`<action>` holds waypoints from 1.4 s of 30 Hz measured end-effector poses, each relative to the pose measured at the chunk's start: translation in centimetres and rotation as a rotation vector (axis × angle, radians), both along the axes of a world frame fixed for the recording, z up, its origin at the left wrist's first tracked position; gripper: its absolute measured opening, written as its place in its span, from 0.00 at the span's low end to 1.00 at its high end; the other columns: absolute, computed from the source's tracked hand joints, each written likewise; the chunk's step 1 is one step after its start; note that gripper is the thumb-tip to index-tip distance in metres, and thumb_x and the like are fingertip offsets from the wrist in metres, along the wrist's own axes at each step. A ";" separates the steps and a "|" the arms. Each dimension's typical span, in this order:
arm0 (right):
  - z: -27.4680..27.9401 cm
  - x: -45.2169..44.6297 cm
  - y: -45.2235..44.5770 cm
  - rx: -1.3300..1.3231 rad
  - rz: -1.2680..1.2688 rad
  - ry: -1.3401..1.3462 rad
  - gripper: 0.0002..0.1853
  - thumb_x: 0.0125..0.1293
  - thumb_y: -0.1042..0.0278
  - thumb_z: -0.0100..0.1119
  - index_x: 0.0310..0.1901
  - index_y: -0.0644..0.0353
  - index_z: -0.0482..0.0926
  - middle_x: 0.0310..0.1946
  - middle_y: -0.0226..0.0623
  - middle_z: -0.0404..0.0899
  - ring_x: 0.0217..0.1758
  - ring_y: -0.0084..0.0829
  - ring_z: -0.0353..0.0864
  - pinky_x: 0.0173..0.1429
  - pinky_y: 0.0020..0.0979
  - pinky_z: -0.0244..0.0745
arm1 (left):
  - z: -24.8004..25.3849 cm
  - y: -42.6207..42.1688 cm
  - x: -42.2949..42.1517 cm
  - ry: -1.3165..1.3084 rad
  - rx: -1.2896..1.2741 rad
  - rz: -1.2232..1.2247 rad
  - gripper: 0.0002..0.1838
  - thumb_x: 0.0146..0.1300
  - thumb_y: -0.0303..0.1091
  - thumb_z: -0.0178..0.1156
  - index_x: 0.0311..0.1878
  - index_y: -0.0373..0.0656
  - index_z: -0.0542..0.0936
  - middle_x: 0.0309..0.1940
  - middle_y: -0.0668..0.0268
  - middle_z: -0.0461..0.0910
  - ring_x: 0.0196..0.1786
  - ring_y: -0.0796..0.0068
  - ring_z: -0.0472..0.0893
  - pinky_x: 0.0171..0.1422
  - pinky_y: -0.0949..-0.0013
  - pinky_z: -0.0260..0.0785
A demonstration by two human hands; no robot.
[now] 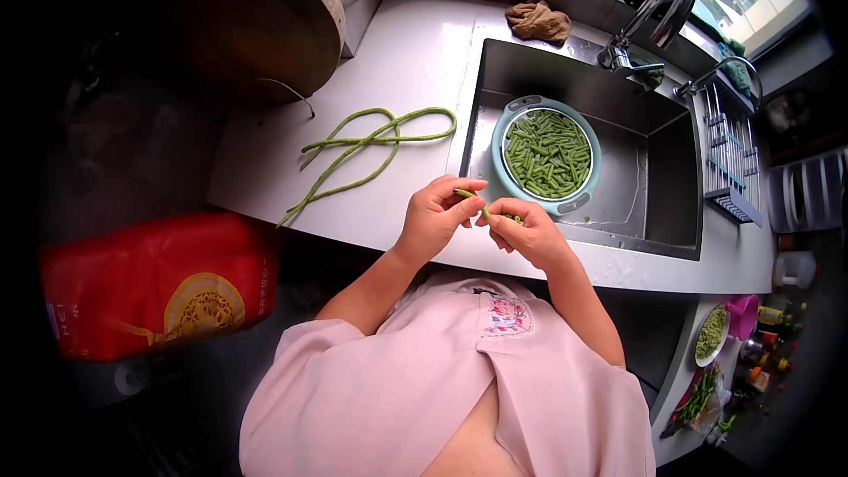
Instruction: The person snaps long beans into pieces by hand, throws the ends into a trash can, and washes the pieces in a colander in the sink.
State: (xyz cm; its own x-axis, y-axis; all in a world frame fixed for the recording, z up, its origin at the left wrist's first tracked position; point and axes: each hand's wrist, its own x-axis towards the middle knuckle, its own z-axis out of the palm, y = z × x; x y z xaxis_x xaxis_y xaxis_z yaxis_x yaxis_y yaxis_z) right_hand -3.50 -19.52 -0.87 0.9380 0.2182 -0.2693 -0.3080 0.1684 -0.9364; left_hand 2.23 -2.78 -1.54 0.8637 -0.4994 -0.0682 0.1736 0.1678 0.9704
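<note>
My left hand (438, 216) pinches one end of a short length of green bean (466, 193) in front of the sink's near left corner. Close beside it, my right hand (527, 234) is closed on the bean's other end, with several small cut pieces (512, 219) showing in its curled fingers. Just beyond my hands, a blue-green colander (497, 159) sits in the sink, filled with short bean pieces (548, 155). To the left, a few long green beans (371, 141) lie looped and crossed on the white counter.
The steel sink (676, 185) has a faucet (618, 57) at its back. A brown cloth (539, 22) lies behind it, and a dish rack (731, 168) stands right. A round wooden board (318, 0) and red bag (168, 283) are left. A white bowl (712, 336) sits lower right.
</note>
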 end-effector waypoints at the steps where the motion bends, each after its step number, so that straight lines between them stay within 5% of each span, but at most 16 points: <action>1: 0.0 0.0 0.1 -0.055 -0.001 0.004 0.09 0.64 0.67 0.51 0.32 0.63 0.76 0.16 0.24 0.68 0.19 0.14 0.64 0.22 0.17 0.57 | 0.2 0.0 0.0 0.005 -0.006 -0.015 0.12 0.58 0.22 0.59 0.46 0.35 0.78 0.33 0.66 0.75 0.31 0.80 0.76 0.33 0.78 0.70; 3: -0.1 -0.1 0.2 -0.111 -0.003 0.008 0.08 0.64 0.69 0.50 0.32 0.63 0.76 0.16 0.24 0.68 0.20 0.14 0.64 0.22 0.18 0.58 | 0.3 -0.2 -0.1 -0.019 0.003 0.008 0.11 0.58 0.22 0.60 0.45 0.35 0.78 0.33 0.66 0.75 0.30 0.80 0.76 0.33 0.78 0.71; 5: -0.7 -0.1 0.5 -0.615 -0.201 -0.295 0.07 0.62 0.71 0.50 0.30 0.63 0.76 0.16 0.25 0.68 0.20 0.14 0.64 0.22 0.19 0.57 | 0.1 -0.5 -0.4 -0.042 0.013 0.031 0.10 0.57 0.21 0.61 0.43 0.35 0.78 0.33 0.65 0.75 0.30 0.80 0.77 0.34 0.79 0.72; 6: -0.9 0.0 0.7 -0.616 -0.201 -0.294 0.07 0.62 0.71 0.50 0.30 0.63 0.76 0.16 0.25 0.68 0.20 0.14 0.64 0.22 0.19 0.57 | -0.3 -0.6 -0.6 -0.074 -0.015 0.051 0.09 0.56 0.20 0.61 0.41 0.35 0.78 0.33 0.65 0.75 0.30 0.80 0.77 0.33 0.79 0.72; 8: -1.6 0.2 1.1 -0.623 -0.446 -0.322 0.07 0.59 0.71 0.52 0.29 0.66 0.75 0.18 0.39 0.72 0.17 0.24 0.66 0.24 0.30 0.62 | -0.7 -1.0 -1.2 -0.104 -0.043 0.069 0.07 0.55 0.20 0.62 0.38 0.36 0.78 0.33 0.65 0.75 0.30 0.80 0.77 0.33 0.79 0.73; 10: -4.0 0.5 -0.2 -0.483 -0.515 -0.253 0.08 0.60 0.69 0.51 0.29 0.64 0.74 0.18 0.36 0.72 0.17 0.25 0.68 0.22 0.27 0.62 | -0.7 -1.1 -1.6 -0.113 -0.081 0.078 0.06 0.54 0.19 0.63 0.35 0.36 0.78 0.33 0.65 0.75 0.30 0.81 0.77 0.33 0.80 0.74; 12: -3.8 0.7 -2.6 0.443 -0.475 0.133 0.08 0.61 0.67 0.49 0.31 0.62 0.73 0.18 0.34 0.72 0.18 0.24 0.71 0.20 0.24 0.63 | -0.5 -1.0 -1.4 -0.170 -0.082 0.090 0.06 0.54 0.19 0.62 0.36 0.36 0.78 0.33 0.65 0.75 0.30 0.81 0.76 0.32 0.80 0.73; 18: -2.4 0.0 -1.7 0.408 -0.260 0.225 0.08 0.63 0.66 0.53 0.37 0.61 0.72 0.27 0.37 0.76 0.21 0.24 0.77 0.17 0.21 0.65 | -2.8 -2.1 -0.2 -0.184 0.090 -0.029 0.11 0.55 0.23 0.63 0.43 0.37 0.79 0.34 0.68 0.74 0.33 0.86 0.74 0.36 0.81 0.69; 21: -3.2 1.1 -2.9 0.363 -0.511 0.194 0.07 0.60 0.72 0.56 0.39 0.61 0.72 0.26 0.36 0.76 0.21 0.23 0.76 0.16 0.20 0.64 | -2.9 -2.3 0.0 -0.170 0.218 -0.034 0.24 0.54 0.26 0.65 0.56 0.43 0.74 0.36 0.71 0.71 0.32 0.88 0.69 0.37 0.83 0.65; 25: -4.9 4.4 -7.7 -0.075 -0.620 0.083 0.18 0.60 0.67 0.58 0.50 0.65 0.71 0.33 0.37 0.78 0.31 0.23 0.78 0.27 0.23 0.72 | -2.8 -0.5 1.4 -0.261 0.312 0.026 0.21 0.55 0.26 0.64 0.54 0.45 0.76 0.37 0.69 0.73 0.33 0.85 0.71 0.36 0.81 0.66; 26: -5.3 5.2 -8.7 -0.474 -0.580 0.136 0.25 0.59 0.63 0.59 0.56 0.67 0.68 0.39 0.43 0.78 0.40 0.31 0.79 0.39 0.31 0.76 | -2.8 0.3 1.9 -0.327 0.373 0.090 0.19 0.54 0.26 0.63 0.52 0.45 0.77 0.37 0.69 0.73 0.32 0.84 0.71 0.36 0.80 0.66; 28: -10.8 5.9 -11.0 -1.266 -0.608 -0.286 0.27 0.58 0.60 0.59 0.57 0.66 0.69 0.44 0.48 0.78 0.44 0.39 0.78 0.48 0.35 0.73 | -3.0 1.9 3.2 -0.480 0.520 0.235 0.16 0.53 0.25 0.63 0.47 0.42 0.79 0.37 0.66 0.75 0.31 0.80 0.73 0.35 0.77 0.67; 32: -9.8 6.1 -9.6 -1.074 -0.535 -0.257 0.21 0.57 0.61 0.59 0.50 0.66 0.75 0.45 0.51 0.78 0.45 0.44 0.77 0.50 0.36 0.70 | -4.3 5.6 6.7 -0.763 0.885 0.468 0.15 0.51 0.24 0.63 0.44 0.42 0.78 0.38 0.63 0.72 0.32 0.70 0.75 0.37 0.69 0.70; 36: -7.1 6.4 -5.3 -0.928 -0.425 -0.216 0.12 0.57 0.66 0.58 0.39 0.65 0.79 0.39 0.47 0.79 0.47 0.41 0.77 0.52 0.36 0.69 | -4.3 7.8 9.7 -0.849 1.201 0.566 0.15 0.48 0.26 0.64 0.42 0.44 0.79 0.41 0.63 0.71 0.46 0.62 0.73 0.50 0.63 0.68; 38: -6.5 6.5 -3.9 -0.903 -0.365 -0.320 0.11 0.56 0.68 0.58 0.39 0.65 0.79 0.39 0.46 0.79 0.46 0.42 0.77 0.51 0.35 0.69 | -4.6 9.0 10.7 -0.801 1.215 0.505 0.14 0.48 0.26 0.64 0.41 0.43 0.79 0.40 0.64 0.72 0.50 0.61 0.70 0.53 0.62 0.66; 42: -5.2 5.9 -2.1 -0.841 -0.361 -0.394 0.10 0.57 0.70 0.58 0.39 0.65 0.79 0.39 0.45 0.79 0.45 0.42 0.77 0.51 0.34 0.69 | -2.9 9.8 11.2 -0.716 1.053 0.499 0.10 0.50 0.25 0.62 0.38 0.40 0.78 0.33 0.65 0.75 0.39 0.67 0.74 0.45 0.67 0.69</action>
State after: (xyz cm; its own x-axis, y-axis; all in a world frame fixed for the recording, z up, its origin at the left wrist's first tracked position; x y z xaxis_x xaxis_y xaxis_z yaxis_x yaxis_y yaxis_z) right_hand 2.36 -21.66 -6.03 0.9662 -0.2170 0.1394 -0.0108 -0.5742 -0.8187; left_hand 13.40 7.03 -4.44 0.9417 -0.1177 0.3153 -0.2771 -0.8030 0.5277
